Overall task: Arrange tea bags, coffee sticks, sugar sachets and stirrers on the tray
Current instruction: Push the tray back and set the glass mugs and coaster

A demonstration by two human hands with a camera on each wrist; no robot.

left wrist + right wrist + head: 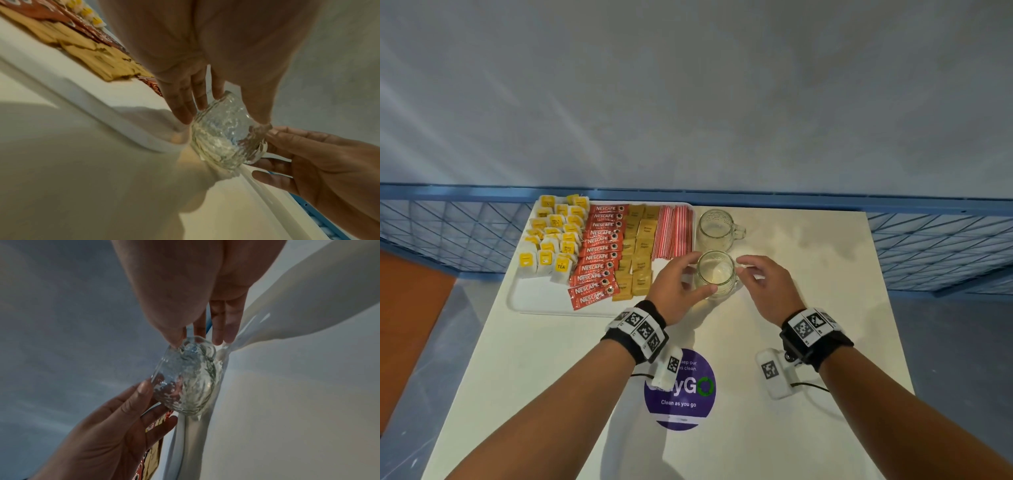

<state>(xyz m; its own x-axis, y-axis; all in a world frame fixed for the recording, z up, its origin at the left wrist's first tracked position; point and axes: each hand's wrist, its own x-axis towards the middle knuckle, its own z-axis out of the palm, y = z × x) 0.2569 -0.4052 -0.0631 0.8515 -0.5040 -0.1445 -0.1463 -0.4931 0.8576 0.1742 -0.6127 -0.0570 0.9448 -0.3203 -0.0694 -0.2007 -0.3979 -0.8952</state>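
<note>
Your left hand [674, 281] curls round the near mug [714, 273], thumb and fingers on its sides; your right hand [767, 281] hangs loosely open at its other side. On the tray [541, 298] lie tea bags [553, 236], coffee sticks [599, 253], sugar sachets [638, 246] and stirrers [674, 229], just left of the mug on the surface [808, 267]

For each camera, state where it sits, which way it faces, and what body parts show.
Head: worn high, facing down at the tray; both forearms show.
Left wrist: looks along the left hand toward the near glass mug; the right hand shows.
Right wrist: looks along the right hand's fingers.
All three share that mug.
</note>
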